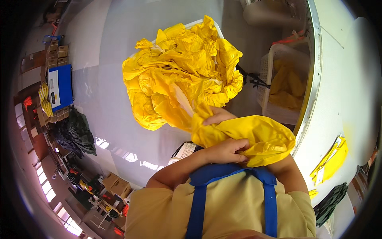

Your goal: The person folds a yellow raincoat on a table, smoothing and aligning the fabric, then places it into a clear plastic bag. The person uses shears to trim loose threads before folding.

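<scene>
A length of shiny yellow fabric (262, 133) is gathered in front of my chest and joins a crumpled yellow pile (179, 67) ahead of me. Near its lower edge, my left hand (230, 152) is closed, pinching the cloth between thumb and fingers. My right hand (218, 115) grips a bunched part closer to the pile. Cloth covers most of my right forearm; whether it is wrapped round the arm or only draped over it, I cannot tell. Beneath the pile shows the rim of a white basket (218, 30).
The pile rests on a grey table (115, 115). To the right, beyond a metal edge (316, 71), folded yellow pieces (330, 159) lie on a white surface. A white crate (272, 59) with yellow cloth sits lower down. A blue scale (60, 87) and dark green cloth (75, 131) are at left.
</scene>
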`<action>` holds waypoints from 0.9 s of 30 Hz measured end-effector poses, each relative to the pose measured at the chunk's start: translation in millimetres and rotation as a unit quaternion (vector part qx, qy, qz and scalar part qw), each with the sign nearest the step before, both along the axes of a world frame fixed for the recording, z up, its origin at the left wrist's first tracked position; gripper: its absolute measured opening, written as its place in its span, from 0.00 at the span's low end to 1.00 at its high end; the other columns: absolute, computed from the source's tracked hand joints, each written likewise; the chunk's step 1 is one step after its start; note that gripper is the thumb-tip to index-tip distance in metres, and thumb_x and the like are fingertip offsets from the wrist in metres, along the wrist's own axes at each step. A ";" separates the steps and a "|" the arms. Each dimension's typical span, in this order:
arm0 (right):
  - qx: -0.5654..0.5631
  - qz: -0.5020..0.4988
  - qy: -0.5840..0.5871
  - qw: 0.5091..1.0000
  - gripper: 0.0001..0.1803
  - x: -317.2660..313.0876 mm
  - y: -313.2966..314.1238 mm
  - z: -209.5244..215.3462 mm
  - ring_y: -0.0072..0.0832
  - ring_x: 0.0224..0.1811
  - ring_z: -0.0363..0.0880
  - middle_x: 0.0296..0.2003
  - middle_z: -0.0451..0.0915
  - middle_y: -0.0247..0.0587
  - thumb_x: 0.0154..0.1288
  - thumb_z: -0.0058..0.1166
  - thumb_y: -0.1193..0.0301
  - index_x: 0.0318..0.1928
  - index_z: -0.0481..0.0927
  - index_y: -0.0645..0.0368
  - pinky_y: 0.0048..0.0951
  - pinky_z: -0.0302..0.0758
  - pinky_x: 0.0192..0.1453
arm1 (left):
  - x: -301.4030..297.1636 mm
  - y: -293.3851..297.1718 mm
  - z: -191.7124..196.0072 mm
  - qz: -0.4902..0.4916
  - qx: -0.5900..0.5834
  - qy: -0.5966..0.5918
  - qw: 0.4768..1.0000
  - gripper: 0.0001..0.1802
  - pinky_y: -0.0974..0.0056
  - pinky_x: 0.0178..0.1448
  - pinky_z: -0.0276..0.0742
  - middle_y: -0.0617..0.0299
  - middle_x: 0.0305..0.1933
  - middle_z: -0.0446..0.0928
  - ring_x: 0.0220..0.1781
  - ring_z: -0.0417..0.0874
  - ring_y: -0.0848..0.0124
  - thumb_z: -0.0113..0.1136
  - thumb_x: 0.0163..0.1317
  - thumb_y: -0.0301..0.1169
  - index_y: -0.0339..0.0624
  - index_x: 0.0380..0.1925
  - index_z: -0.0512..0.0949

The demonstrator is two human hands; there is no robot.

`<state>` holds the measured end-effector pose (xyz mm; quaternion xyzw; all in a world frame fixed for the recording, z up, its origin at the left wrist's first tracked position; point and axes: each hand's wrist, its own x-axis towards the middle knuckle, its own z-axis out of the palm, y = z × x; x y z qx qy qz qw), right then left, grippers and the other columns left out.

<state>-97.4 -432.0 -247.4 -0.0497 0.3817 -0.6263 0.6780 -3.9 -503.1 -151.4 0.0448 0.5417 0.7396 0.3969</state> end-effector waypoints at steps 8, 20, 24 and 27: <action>-0.017 0.032 0.129 0.991 0.32 -61.2 120.3 243.7 0.27 0.54 0.74 0.53 0.76 0.42 0.53 0.56 0.77 0.61 0.66 0.68 0.27 0.69 0.56 | 100.8 -127.4 -59.8 0.315 0.338 -0.331 0.823 0.39 0.44 0.68 0.61 0.51 0.70 0.59 0.69 0.62 0.51 0.41 0.64 0.61 0.42 0.62 0.66; -0.145 -0.014 0.584 0.799 0.23 77.4 344.3 403.1 0.34 0.27 0.78 0.41 0.81 0.55 0.67 0.42 0.68 0.58 0.72 0.68 0.30 0.75 0.30 | -185.2 76.1 176.7 0.266 0.156 0.141 0.941 0.35 0.46 0.66 0.63 0.47 0.65 0.64 0.66 0.66 0.56 0.45 0.65 0.54 0.38 0.63 0.64; -0.003 -0.301 0.686 0.662 0.18 187.1 439.0 385.2 0.36 0.33 0.81 0.42 0.81 0.53 0.67 0.44 0.68 0.51 0.78 0.65 0.32 0.77 0.36 | -244.0 242.1 325.7 0.099 0.226 0.357 0.901 0.34 0.47 0.65 0.64 0.46 0.63 0.66 0.65 0.67 0.58 0.46 0.66 0.51 0.37 0.63 0.63; 0.057 -0.566 0.620 0.541 0.17 236.0 474.3 318.8 0.37 0.36 0.81 0.42 0.81 0.51 0.66 0.45 0.68 0.49 0.78 0.65 0.32 0.77 0.39 | -246.3 363.5 382.0 0.006 0.223 0.467 0.855 0.33 0.48 0.65 0.64 0.45 0.62 0.67 0.64 0.68 0.59 0.47 0.66 0.49 0.36 0.63 0.63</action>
